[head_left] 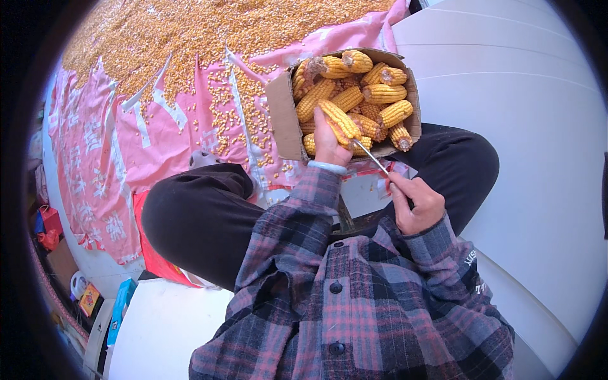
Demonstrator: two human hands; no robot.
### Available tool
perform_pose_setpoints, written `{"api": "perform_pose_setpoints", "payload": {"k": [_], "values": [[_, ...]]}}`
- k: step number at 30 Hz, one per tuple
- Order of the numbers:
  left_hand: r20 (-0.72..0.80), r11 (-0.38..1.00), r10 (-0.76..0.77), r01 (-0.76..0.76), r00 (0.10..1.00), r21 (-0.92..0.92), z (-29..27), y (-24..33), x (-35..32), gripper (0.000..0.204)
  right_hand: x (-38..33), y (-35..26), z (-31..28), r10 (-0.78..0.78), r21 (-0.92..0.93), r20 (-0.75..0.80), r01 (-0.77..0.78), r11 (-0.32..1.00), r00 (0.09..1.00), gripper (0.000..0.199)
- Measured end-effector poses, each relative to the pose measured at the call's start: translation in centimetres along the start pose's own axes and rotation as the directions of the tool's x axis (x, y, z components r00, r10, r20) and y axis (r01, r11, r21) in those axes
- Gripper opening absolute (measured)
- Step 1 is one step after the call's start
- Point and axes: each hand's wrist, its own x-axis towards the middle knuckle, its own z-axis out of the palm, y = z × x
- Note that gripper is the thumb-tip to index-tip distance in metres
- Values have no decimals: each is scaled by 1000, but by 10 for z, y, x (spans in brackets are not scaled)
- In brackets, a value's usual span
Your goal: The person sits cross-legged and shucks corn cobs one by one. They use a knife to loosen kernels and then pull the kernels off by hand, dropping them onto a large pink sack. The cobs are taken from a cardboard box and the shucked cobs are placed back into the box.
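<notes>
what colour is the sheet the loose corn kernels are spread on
Pink, with pale markings; the sheet under the loose kernels shows best in the head view.

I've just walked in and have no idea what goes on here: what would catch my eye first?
First, the cardboard box heaped with yellow corn cobs, ahead of the seated person's knees. The left hand grips one cob at the box, and the right hand holds a thin metal tool pointed at it. Beyond, loose kernels cover a pink sheet.
</notes>
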Motion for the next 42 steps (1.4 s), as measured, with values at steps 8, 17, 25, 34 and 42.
{"api": "perform_pose_setpoints", "payload": {"k": [8, 17, 25, 34, 42], "values": [[-10, 1000, -10, 11, 1000, 29, -2, 1, 0, 50, 2, -6, -3, 9, -22, -8, -9, 1000, 1000, 23], [-35, 998, 43, -41, 998, 41, 4, -3, -5, 44, -1, -15, 5, -51, -323, 40, 62, 944, 998, 30], [-31, 990, 137, -136, 990, 29, -1, -9, 6, 47, 13, -14, 9, 16, -303, 77, 9, 953, 997, 23], [-6, 993, 99, -99, 995, 63, 3, -18, 4, 47, 65, 13, 41, 49, -351, 234, 37, 936, 971, 12], [33, 995, -12, 9, 999, 99, -8, -3, 4, 51, 130, 9, 78, 161, -346, 417, -8, 938, 895, 17]]}}
